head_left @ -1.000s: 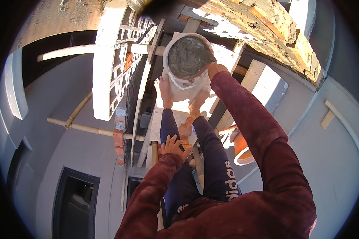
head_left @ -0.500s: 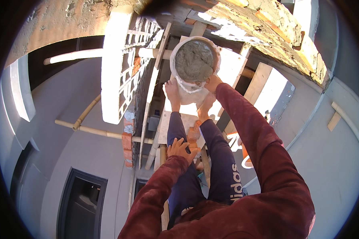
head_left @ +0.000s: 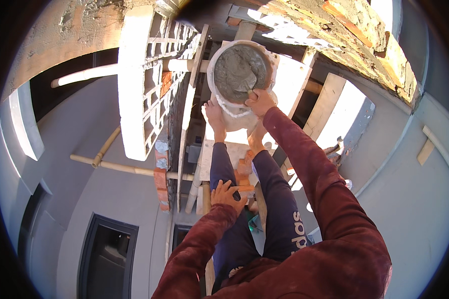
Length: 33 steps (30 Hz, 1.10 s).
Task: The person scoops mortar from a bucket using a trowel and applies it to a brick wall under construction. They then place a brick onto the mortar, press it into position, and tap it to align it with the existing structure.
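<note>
A round white bucket [head_left: 210, 74] of wet grey mortar [head_left: 234, 67] stands on the boards just beyond my bare feet. My right hand [head_left: 259, 102] is closed round the handle of a trowel [head_left: 246, 84] at the bucket's near right side. The trowel's blade lies in the mortar, partly coated by it. My left hand [head_left: 225, 196] rests on my left leg near the knee, fingers spread and apparently holding nothing. Orange brick pieces [head_left: 243, 168] show between my legs, and one edge appears close beside the left fingertips.
I am up on scaffold boards [head_left: 297, 74] over a drop. A pale lattice panel [head_left: 134, 84] stands at left, near bamboo poles [head_left: 129, 168]. Rough, mortar-smeared brickwork [head_left: 354, 40] slants across the upper right. Below left is a dark-framed door [head_left: 107, 256].
My right hand has shifted left from the bucket's right rim, and the trowel blade now shows in the mortar. My left hand stays on my leg. The view has shifted slightly.
</note>
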Tool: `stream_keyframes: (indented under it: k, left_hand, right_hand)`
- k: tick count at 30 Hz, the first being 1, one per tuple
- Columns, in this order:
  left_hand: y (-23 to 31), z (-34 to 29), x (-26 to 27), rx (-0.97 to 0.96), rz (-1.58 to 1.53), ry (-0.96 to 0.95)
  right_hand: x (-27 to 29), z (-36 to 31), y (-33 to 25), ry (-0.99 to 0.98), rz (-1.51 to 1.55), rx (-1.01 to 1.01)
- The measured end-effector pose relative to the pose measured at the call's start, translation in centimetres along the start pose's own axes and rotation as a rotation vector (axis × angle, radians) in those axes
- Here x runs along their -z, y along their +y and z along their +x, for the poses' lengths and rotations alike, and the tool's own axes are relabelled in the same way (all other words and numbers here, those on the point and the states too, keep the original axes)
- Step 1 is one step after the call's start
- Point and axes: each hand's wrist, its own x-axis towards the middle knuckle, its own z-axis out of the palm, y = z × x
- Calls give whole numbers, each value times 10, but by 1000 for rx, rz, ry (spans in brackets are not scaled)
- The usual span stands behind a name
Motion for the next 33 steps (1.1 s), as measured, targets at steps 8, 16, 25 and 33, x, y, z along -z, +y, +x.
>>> stream_keyframes:
  k: [8, 16, 25, 33]
  left_hand:
    - [4, 0, 5, -9, 41, 0]
    - [4, -4, 11, -5, 45, 6]
    - [9, -1, 19, -4, 81, 16]
    - [28, 4, 38, 6, 153, -17]
  right_hand:
    - [29, 12, 37, 98, -247, 270]
    - [53, -17, 45, 30, -239, 323]
    - [123, -139, -37, -104, -322, 317]
    - [221, -228, -217, 0, -269, 657]
